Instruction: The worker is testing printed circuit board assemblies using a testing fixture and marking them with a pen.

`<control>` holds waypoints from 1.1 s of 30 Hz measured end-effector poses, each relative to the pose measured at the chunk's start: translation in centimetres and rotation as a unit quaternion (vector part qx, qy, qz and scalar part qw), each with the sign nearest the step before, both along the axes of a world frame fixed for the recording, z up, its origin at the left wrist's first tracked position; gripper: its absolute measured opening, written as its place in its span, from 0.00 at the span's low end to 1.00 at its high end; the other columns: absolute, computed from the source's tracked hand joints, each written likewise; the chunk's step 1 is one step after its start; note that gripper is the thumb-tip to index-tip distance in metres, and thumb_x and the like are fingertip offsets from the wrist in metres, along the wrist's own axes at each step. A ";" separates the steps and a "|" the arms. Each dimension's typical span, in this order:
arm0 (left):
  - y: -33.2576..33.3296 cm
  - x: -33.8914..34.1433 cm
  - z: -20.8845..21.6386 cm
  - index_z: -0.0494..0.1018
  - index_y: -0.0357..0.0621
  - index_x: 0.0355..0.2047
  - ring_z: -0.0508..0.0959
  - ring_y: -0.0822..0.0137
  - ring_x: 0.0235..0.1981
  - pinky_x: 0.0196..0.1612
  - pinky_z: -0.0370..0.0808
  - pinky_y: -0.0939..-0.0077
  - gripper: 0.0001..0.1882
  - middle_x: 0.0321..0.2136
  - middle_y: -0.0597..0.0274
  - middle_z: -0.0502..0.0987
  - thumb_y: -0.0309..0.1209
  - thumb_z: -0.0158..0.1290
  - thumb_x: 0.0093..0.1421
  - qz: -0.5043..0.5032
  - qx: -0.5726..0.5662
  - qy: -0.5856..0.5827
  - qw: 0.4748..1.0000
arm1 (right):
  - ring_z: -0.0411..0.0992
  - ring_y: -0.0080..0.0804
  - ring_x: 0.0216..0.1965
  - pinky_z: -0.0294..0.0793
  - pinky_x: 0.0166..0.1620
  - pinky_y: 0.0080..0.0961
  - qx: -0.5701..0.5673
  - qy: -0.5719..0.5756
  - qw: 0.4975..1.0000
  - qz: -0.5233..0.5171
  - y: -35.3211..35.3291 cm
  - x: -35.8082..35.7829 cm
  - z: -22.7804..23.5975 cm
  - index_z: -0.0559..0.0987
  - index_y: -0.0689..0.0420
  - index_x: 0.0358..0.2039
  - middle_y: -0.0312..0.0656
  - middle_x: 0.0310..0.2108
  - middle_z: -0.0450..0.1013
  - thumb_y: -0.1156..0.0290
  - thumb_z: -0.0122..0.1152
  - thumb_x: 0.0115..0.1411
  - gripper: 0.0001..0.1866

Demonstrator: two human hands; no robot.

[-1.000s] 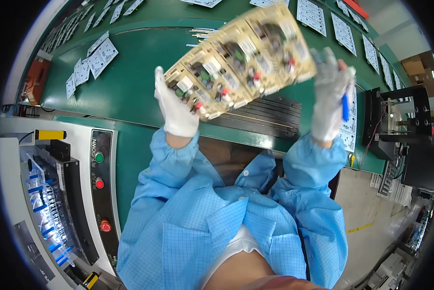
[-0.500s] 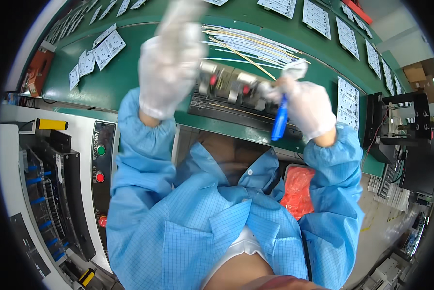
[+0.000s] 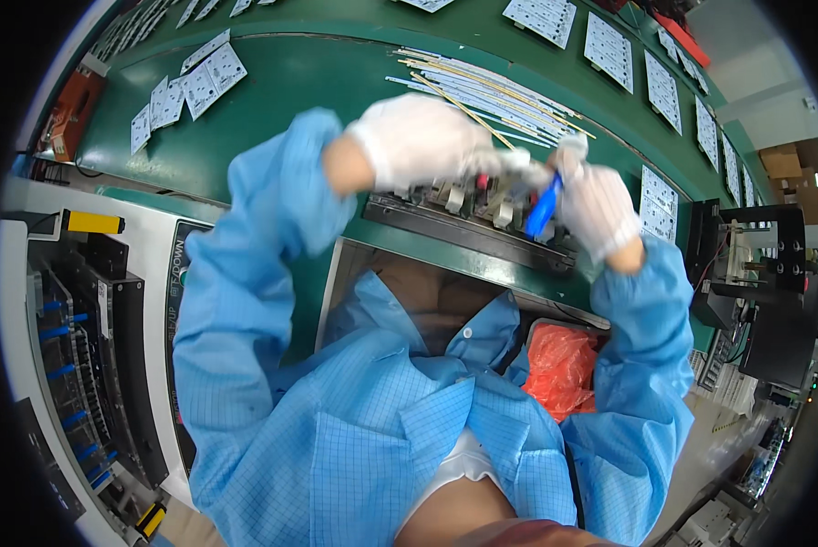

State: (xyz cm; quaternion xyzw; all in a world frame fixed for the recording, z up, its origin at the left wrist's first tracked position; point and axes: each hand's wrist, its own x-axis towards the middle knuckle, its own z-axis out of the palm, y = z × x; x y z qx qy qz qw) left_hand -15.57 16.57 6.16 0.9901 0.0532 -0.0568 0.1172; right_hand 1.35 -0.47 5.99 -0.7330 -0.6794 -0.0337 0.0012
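My right hand (image 3: pixel 600 208), in a white glove, is closed round a tool with a blue handle (image 3: pixel 544 211); the kind of tool does not show. A crumpled white piece (image 3: pixel 570 149) sits at its fingertips. My left hand (image 3: pixel 422 141), also gloved, reaches across toward the right hand, its fingers blurred close to the right fingertips. Whether it grips anything is unclear. Below both hands lies a long dark fixture (image 3: pixel 454 226) with metal clamps and a red knob (image 3: pixel 482 182), partly covered by the hands.
Thin white and yellowish strips (image 3: pixel 491 87) lie in a loose bundle behind the fixture. White printed sheets (image 3: pixel 213 80) rest at the left of the green bench (image 3: pixel 308 77), and more panels (image 3: pixel 607 50) along the back. A black machine (image 3: pixel 751 232) stands right; a red bag (image 3: pixel 559 369) is below.
My left hand has come down from the upper middle and moved right, toward my right hand. My right hand has shifted slightly right, still holding the blue-handled tool.
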 end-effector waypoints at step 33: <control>40.6 -4.1 -10.2 0.70 0.41 0.39 0.77 0.51 0.36 0.37 0.75 0.59 0.14 0.39 0.48 0.71 0.38 0.53 0.59 0.292 0.151 -0.311 0.892 | 0.75 0.55 0.36 0.74 0.38 0.46 0.221 0.037 0.974 0.005 52.3 2.1 0.4 0.75 0.58 0.34 0.59 0.35 0.73 0.58 0.49 0.63 0.16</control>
